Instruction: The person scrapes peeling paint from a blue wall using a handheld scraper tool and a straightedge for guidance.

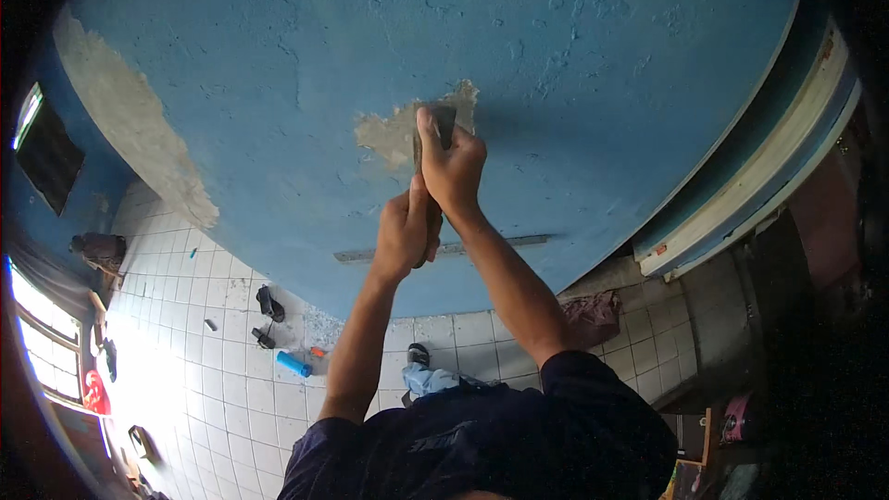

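My left hand [405,230] is wrapped around the lower handle of a dark scraping tool. Higher up, my right hand [455,170] grips the same tool, its thumb pointing up along the edge. The flat dark blade [444,119] of the tool meets the wall over a bare grey plaster patch [385,135]; its exact shape is partly hidden by my fingers. Around this ragged patch, the blue painted wall [555,173] has blisters and cracks. A narrow grey strip [517,243] runs across the wall behind my forearms.
A larger bare plaster area [132,111] spans the wall's left side. Pale flakes [323,323] lie on white floor tiles [236,389], near dark sandals [267,302] and a blue cylinder [294,364]. A reddish cloth [594,319] lies at the wall's base, left of a doorway frame [736,215].
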The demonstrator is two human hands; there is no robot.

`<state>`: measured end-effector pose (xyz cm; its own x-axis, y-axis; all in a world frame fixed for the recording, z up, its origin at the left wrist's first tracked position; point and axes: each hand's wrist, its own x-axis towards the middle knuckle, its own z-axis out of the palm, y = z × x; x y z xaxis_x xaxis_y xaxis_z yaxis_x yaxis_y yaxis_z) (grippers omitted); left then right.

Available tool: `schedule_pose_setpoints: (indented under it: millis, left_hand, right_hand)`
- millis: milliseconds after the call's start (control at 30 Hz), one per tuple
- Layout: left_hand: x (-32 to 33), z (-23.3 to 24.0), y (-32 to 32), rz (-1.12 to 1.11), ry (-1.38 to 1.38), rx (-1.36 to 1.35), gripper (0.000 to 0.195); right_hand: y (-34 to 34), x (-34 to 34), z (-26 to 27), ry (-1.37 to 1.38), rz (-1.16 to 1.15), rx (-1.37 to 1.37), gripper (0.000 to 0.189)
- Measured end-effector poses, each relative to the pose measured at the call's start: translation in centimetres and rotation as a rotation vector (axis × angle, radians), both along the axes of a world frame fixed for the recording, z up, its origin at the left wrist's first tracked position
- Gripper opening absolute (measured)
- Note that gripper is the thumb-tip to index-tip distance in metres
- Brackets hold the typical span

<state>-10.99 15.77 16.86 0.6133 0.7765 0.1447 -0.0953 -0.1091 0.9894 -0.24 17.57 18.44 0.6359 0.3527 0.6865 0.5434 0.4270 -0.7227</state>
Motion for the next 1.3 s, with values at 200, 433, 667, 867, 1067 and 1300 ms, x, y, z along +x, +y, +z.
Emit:
schedule_pose_setpoints:
  millis: [200, 433, 667, 867, 1067, 1300]
  left_hand:
    - [0.2, -4.7, -1.0, 0.037, 0.008, -0.096, 0.058]
    - [-1.2, -6.7, -2.2, 0.08, -0.114, -0.268, 0.05]
    - [-2.1, -5.7, -2.3, 0.175, -0.116, -0.144, 0.039]
    - [-1.3, -5.3, -2.7, 0.245, -0.206, -0.08, 0.038]
    - [-1.7, -4.8, -1.2, 0.238, -0.17, -0.056, 0.038]
    - [-1.3, -5.0, -1.2, 0.212, -0.234, -0.11, 0.032]
  right_hand:
    - [-1.5, 0.6, -5.3, 0.029, 0.137, -0.133, 0.045]
    - [-2.0, -1.4, -5.9, 0.264, 0.406, -0.327, 0.044]
    - [-0.4, -2.3, -2.1, 0.162, 0.339, -0.297, 0.046]
    - [-0.9, -2.7, -2.2, 0.254, 0.385, -0.319, 0.044]
    - [-0.2, -3.5, -0.9, 0.224, 0.375, -0.28, 0.045]
    - [0.1, -3.1, -2.2, 0.242, 0.317, -0.271, 0.047]
